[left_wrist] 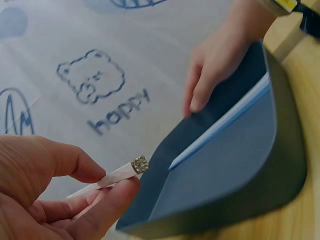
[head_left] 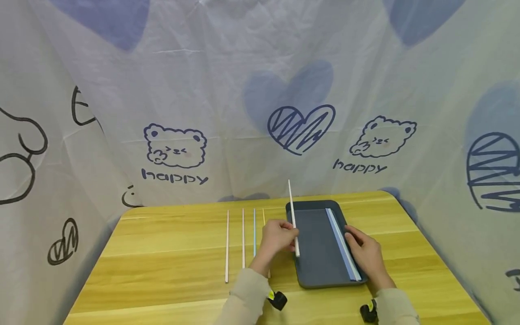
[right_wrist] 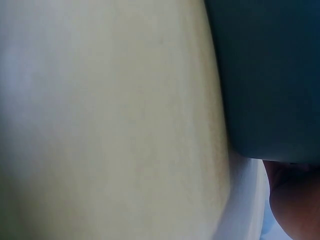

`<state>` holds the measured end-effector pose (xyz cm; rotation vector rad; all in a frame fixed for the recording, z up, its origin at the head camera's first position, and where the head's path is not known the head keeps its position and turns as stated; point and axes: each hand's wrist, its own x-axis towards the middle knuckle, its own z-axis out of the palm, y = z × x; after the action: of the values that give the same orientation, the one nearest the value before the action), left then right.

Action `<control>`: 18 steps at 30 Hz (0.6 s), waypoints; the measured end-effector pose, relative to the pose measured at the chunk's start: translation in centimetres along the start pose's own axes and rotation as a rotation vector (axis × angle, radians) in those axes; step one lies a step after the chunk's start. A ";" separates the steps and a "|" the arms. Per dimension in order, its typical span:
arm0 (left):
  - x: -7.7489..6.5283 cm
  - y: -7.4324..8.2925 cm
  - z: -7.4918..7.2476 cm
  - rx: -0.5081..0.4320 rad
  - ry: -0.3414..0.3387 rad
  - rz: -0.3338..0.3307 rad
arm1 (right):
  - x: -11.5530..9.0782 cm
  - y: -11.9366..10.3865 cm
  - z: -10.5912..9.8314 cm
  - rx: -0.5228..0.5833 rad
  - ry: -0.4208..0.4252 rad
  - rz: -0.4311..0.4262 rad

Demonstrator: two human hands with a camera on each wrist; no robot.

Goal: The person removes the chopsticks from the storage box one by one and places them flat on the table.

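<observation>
Right hand at right rim of dark tray; whether gripping, cannot tell. Left hand pinches one white stick above tray's left edge. Inside, right: blue and white sticks, count unclear. Table, left: four sticks. Cloth behind: two bears.

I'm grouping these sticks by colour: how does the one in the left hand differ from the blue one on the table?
The held stick is whitish; the blue stick is light blue. The held stick is pinched by the left hand; the blue stick lies on the table. The held stick shows both ends in the head view; the blue stick's near end is hidden. Both look thin and straight.
</observation>
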<state>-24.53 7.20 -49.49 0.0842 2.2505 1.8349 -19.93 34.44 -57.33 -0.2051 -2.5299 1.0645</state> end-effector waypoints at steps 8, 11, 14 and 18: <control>-0.4 -1.4 -4.0 -0.040 0.026 0.009 | -0.1 -0.3 -0.2 -0.005 -0.028 0.017; -0.8 -1.7 -5.2 -0.029 0.034 0.005 | -0.2 -0.6 -0.3 -0.003 -0.036 0.027; -1.1 -2.0 -6.4 -0.011 0.041 -0.002 | -0.3 -0.6 -0.3 0.001 -0.040 0.029; -1.6 -2.6 -7.7 0.004 0.065 -0.007 | -0.3 -0.6 -0.3 -0.001 -0.042 0.027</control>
<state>-24.38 -1.06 -50.33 0.0170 2.2950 1.8550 -19.55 34.09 -56.79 -0.2198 -2.5720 1.0886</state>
